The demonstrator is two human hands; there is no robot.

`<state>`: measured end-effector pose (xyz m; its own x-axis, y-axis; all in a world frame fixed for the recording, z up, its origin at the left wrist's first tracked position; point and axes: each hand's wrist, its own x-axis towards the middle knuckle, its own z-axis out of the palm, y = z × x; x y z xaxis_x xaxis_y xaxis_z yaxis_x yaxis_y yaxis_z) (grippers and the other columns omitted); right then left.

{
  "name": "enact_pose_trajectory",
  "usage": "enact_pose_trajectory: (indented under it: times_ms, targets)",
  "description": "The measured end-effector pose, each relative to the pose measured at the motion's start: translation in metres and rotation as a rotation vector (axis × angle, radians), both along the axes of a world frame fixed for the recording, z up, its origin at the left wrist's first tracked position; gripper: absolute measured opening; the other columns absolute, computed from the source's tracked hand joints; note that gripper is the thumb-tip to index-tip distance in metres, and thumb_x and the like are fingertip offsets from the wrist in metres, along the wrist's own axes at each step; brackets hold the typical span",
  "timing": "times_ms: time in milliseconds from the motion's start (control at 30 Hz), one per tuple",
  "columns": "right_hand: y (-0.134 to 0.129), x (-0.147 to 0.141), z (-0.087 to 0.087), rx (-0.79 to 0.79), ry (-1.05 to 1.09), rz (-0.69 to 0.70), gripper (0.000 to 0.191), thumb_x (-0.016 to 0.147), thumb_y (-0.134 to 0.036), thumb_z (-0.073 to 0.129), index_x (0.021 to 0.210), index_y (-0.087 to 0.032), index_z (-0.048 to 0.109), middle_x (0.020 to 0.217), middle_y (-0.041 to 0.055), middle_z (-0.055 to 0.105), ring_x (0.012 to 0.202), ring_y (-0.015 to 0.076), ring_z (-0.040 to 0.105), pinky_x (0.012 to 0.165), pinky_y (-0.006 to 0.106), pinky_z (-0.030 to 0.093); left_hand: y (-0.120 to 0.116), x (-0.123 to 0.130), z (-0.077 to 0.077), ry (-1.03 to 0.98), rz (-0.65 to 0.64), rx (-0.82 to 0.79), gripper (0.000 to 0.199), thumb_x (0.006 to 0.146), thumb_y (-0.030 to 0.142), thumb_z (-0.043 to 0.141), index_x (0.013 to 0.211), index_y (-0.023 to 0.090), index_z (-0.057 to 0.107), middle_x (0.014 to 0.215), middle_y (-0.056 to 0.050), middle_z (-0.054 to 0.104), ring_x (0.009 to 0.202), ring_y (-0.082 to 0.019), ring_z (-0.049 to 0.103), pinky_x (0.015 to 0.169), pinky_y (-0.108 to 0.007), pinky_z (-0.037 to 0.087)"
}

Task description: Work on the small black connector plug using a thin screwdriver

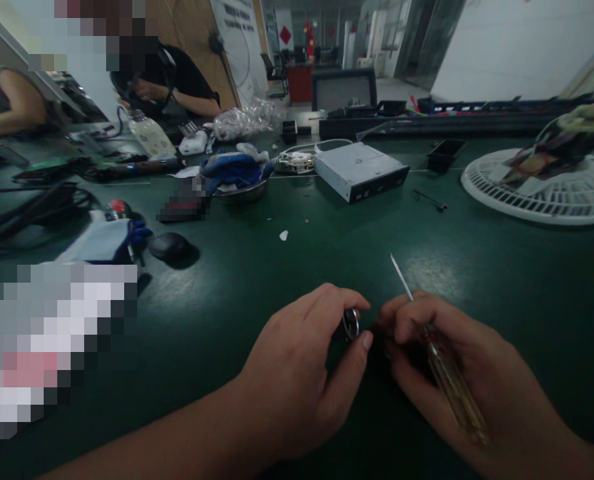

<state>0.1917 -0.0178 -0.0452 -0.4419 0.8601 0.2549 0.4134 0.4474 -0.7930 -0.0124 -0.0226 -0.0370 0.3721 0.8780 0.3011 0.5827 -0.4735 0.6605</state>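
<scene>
My left hand [311,360] is closed, thumb and fingers around a small round part with a shiny metal rim [351,324]; most of that part is hidden. Close beside it on the right, my right hand [457,367] holds a screwdriver [454,387] with a clear yellowish handle. The handle lies across the palm, and the thin metal shaft points up and away to the left, touching nothing. The right fingertips are bent together near the round part; whether they pinch anything else is too dark to tell. Both hands are low over the green table [237,280].
Ahead lie a silver optical drive [359,167], a metal bowl [247,192] with blue cloth and a small wrench [431,200]. A white fan grille [537,190] is at right. A black mouse [171,247] and cables [31,213] lie left. Two people sit across the table.
</scene>
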Motion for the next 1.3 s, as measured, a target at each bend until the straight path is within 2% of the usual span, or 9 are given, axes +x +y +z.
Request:
enact_pose_trajectory:
  times_ms: [133,300,600,900,1033,1167,1300]
  targets:
    - [0.0,0.0,0.002,-0.011,0.002,-0.01,0.029,0.084,-0.004,0.058,0.094,-0.028,0.045,0.103,-0.0011,0.064,0.091,0.0144,0.069,0.071,0.024,0.056,-0.001,0.0,0.001,-0.005,-0.009,-0.007,0.019,0.093,0.016,0.056,0.112,0.021,0.056,0.1,-0.002,0.065,0.09,-0.018,0.064,0.082,-0.035,0.052]
    - [0.001,0.0,0.003,0.0,0.015,-0.032,0.024,0.088,-0.008,0.059,0.091,-0.027,0.046,0.103,-0.0025,0.066,0.089,0.0116,0.07,0.071,0.02,0.056,-0.002,0.001,-0.002,0.018,0.007,-0.036,0.023,0.092,0.017,0.057,0.115,0.02,0.056,0.104,-0.004,0.066,0.094,-0.02,0.064,0.086,-0.038,0.052]
    - [-0.001,-0.003,0.001,0.051,0.15,-0.149,0.029,0.081,-0.01,0.072,0.082,-0.027,0.048,0.09,-0.0077,0.068,0.082,0.0091,0.071,0.071,0.016,0.056,0.003,0.001,-0.009,0.022,0.027,0.029,0.038,0.081,0.008,0.068,0.115,0.021,0.056,0.105,-0.002,0.065,0.097,-0.018,0.063,0.087,-0.033,0.052]
    - [-0.004,-0.001,-0.002,-0.02,0.244,-0.167,0.031,0.082,-0.025,0.081,0.082,-0.028,0.05,0.097,-0.0096,0.073,0.09,0.0095,0.074,0.08,0.015,0.059,0.008,0.001,-0.011,-0.057,0.005,0.091,0.033,0.073,-0.004,0.071,0.096,0.018,0.059,0.094,0.001,0.064,0.089,-0.015,0.061,0.077,-0.028,0.048]
    - [-0.005,0.0,-0.002,-0.004,0.226,-0.183,0.032,0.083,-0.026,0.08,0.079,-0.028,0.048,0.098,-0.0106,0.075,0.09,0.0087,0.074,0.078,0.013,0.058,0.008,0.002,-0.011,-0.087,-0.017,0.091,0.025,0.075,-0.002,0.071,0.091,0.016,0.063,0.092,0.0,0.065,0.087,-0.014,0.061,0.076,-0.027,0.049]
    - [-0.004,0.001,-0.001,0.017,0.227,-0.154,0.033,0.083,-0.027,0.079,0.074,-0.026,0.047,0.093,-0.0118,0.075,0.085,0.0085,0.075,0.071,0.012,0.058,0.006,0.002,-0.011,-0.092,-0.028,0.098,0.024,0.076,0.002,0.075,0.096,0.015,0.068,0.097,-0.002,0.067,0.091,-0.015,0.063,0.079,-0.027,0.051]
    - [-0.004,0.0,0.0,0.022,0.25,-0.118,0.034,0.083,-0.026,0.08,0.073,-0.026,0.047,0.088,-0.0117,0.074,0.082,0.0089,0.073,0.071,0.013,0.058,0.005,0.002,-0.01,-0.066,-0.021,0.101,0.028,0.077,0.008,0.078,0.103,0.016,0.071,0.101,-0.003,0.067,0.091,-0.016,0.064,0.079,-0.028,0.052]
